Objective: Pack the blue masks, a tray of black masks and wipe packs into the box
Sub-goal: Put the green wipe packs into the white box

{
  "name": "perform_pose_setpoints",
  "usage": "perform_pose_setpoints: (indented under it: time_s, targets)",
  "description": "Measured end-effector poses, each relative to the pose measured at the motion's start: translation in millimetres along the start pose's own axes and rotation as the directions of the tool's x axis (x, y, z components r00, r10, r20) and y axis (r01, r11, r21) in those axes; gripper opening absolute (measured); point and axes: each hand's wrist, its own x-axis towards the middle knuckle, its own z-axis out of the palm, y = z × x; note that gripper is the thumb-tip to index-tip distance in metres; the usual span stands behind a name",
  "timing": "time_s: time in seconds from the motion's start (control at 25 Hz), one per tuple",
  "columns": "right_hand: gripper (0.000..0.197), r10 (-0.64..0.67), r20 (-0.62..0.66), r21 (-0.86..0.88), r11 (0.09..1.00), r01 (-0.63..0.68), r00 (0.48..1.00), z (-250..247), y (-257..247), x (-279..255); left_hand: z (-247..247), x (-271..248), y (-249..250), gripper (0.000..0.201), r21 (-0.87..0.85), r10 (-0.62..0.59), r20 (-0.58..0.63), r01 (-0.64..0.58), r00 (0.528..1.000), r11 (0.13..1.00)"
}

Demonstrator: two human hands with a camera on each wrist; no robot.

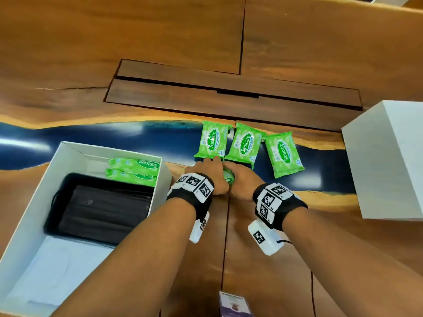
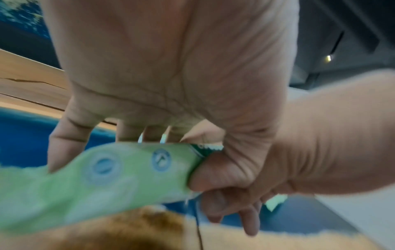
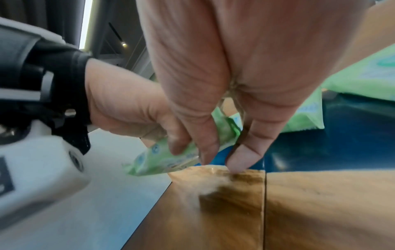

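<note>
Both my hands meet over one green wipe pack [image 1: 229,177] just right of the white box [image 1: 55,161]. My left hand [image 1: 203,172] pinches the pack [image 2: 96,177] between thumb [image 2: 213,174] and fingers. My right hand [image 1: 238,177] pinches the other end of the pack [image 3: 171,160] while one fingertip [image 3: 241,160] touches the wood. Inside the box lie a black tray of black masks [image 1: 103,209], two wipe packs [image 1: 135,170] on edge at the far end, and blue masks [image 1: 57,266] at the near end. Three more wipe packs [image 1: 246,144] lie on the table beyond my hands.
A white box lid [image 1: 389,161] stands at the right edge of the table. A dark recessed panel [image 1: 229,92] crosses the wood further back. A badge [image 1: 233,303] hangs at the bottom of the head view. A cable [image 1: 311,282] trails from my right wrist.
</note>
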Motion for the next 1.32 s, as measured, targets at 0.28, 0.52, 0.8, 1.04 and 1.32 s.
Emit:
perform_pose_setpoints:
  time_s: [0.28, 0.52, 0.8, 1.04, 1.32]
  targets:
    - [0.038, -0.094, -0.236, -0.08, 0.994, 0.077, 0.967, -36, -35, -21, -49, -36, -3, 0.037, 0.036, 0.121, -0.081, -0.118, 0.989, 0.992]
    - [0.048, -0.134, -0.301, -0.055, 0.991, 0.123, 0.944, -44, -79, -31, -92, -78, -38, 0.041, 0.156, 0.226, -0.291, -0.187, 0.93, 0.97]
    - [0.015, -0.304, -0.191, -0.039, 0.953, 0.302, 0.933, -34, -158, -30, -138, -125, -115, 0.053, 0.014, 0.17, -0.32, -0.175, 0.932, 0.985]
    - [0.017, -0.327, -0.133, -0.009, 0.944, 0.329, 0.936, 9, -208, -8, -151, -133, -178, 0.039, 0.094, 0.14, -0.327, -0.116, 0.935, 0.989]
    - [0.017, -0.25, -0.291, -0.099, 0.968, 0.231, 0.923, 35, -212, 24, -138, -124, -245, 0.045, 0.102, 0.005, -0.41, 0.04, 0.912, 0.994]
